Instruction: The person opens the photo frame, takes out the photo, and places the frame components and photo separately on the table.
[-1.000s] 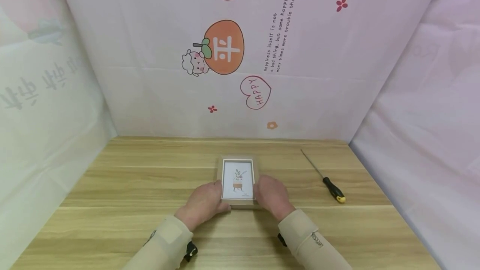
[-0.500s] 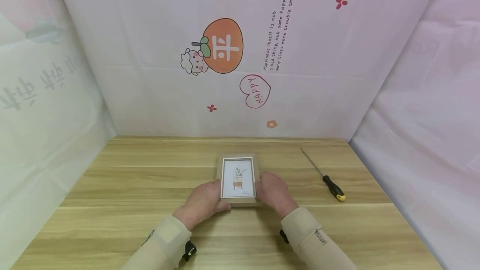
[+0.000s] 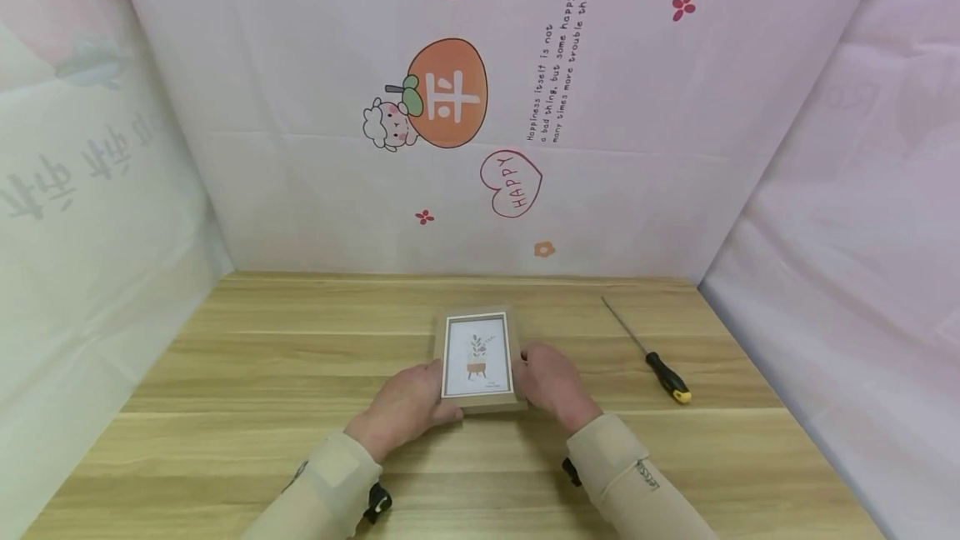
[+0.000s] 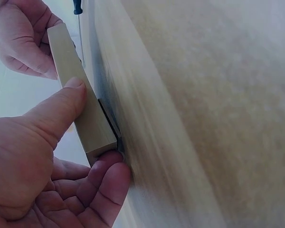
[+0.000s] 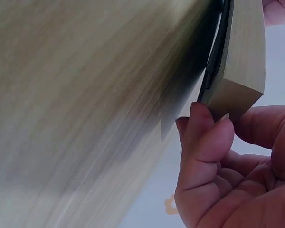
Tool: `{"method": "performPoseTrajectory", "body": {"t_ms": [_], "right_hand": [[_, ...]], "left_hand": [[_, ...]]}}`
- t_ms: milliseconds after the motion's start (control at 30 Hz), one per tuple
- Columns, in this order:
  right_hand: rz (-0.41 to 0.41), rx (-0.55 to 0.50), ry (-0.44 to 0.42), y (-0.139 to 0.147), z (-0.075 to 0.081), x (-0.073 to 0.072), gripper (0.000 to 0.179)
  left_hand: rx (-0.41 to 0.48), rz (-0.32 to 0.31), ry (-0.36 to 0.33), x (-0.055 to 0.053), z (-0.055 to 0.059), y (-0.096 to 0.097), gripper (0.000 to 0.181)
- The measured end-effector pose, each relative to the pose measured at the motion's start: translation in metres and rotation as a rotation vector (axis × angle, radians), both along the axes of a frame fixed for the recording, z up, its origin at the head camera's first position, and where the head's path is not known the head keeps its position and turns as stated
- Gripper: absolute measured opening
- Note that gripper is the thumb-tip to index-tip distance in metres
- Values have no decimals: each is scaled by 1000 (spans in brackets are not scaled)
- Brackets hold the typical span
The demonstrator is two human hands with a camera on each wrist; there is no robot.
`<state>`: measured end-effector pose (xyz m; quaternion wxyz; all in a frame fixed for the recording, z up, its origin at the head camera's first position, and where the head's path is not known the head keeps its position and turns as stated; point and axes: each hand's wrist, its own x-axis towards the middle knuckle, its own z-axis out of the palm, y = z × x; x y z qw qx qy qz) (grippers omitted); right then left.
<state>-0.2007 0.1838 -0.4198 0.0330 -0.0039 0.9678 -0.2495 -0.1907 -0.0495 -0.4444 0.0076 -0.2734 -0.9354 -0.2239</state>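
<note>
A small picture frame [image 3: 480,404] with a light wood-coloured border and a potted-plant print lies face up between both hands in the head view. My left hand [image 3: 405,407] grips its left side; in the left wrist view the thumb [image 4: 61,111] lies along the near edge and curled fingers [image 4: 111,187] reach round the corner. At the right side my right hand [image 3: 553,382] holds the frame, with fingertips [image 5: 199,118] under its dark backing in the right wrist view. Shadow shows between that backing and the table on this side.
A screwdriver [image 3: 666,377] with a black and yellow handle lies on the wooden table [image 3: 300,315] to the right, its shaft pointing away. Behind the table rises a printed white cloth [image 3: 337,207], with more cloth along both sides.
My right hand has shifted slightly to the right, and the frame's near right corner has moved a little with it. My left hand keeps nearly the same place.
</note>
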Motion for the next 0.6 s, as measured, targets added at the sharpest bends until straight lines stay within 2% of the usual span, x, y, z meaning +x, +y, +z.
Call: {"method": "performPoseTrajectory", "body": {"t_ms": [200,367,500,600], "right_hand": [[13,-1,5,1,1,0,30],[-1,-59,-13,2,3,0,30],[-5,-98,-9,3,6,0,28],[-2,-105,-10,3,8,0,30]], "left_hand": [[1,-3,12,-1,-2,-1,48],[12,-11,24,-1,-3,-1,52],[-6,15,31,1,-3,0,53],[-58,46,71,4,0,1,54]]}}
